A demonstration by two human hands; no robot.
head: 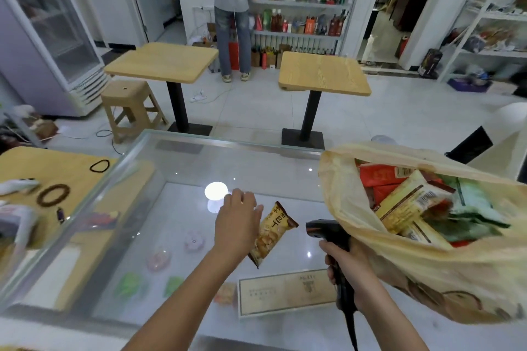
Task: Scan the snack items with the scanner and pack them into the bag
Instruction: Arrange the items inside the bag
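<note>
At the near right of the glass counter (199, 168), the right hand (346, 268) is wrapped firmly round the handle of the black scanner (322, 229). The scanner's head points left toward the snack packet (273, 234). That packet, brown and gold, sits over the middle of the counter, tilted, with one end toward the scanner. The left hand (238, 225) has it by its left edge. The knuckles are bent and the thumb lies along the wrapper, so it seems to be gripped, though the fingertips themselves are hidden.

Just beside the scanner, along the counter's right edge, the thin yellowish bag (427, 279) gapes open toward the person. It is already well stocked with red, green and cream packets (410, 202) piled inside. No other loose snack shows on top of the glass; the coloured things and the printed card (285, 292) appear to lie beneath it.

By that reading the task is nearly through. Most of the goods are bagged, and this packet is at the scanning step, with its drop into the bag not yet done. Whether the scan has registered cannot be told.

Past the counter's far edge stand two wooden tables (162, 61) and a stool (128, 105). Beyond them someone faces stocked shelves (299, 3).
</note>
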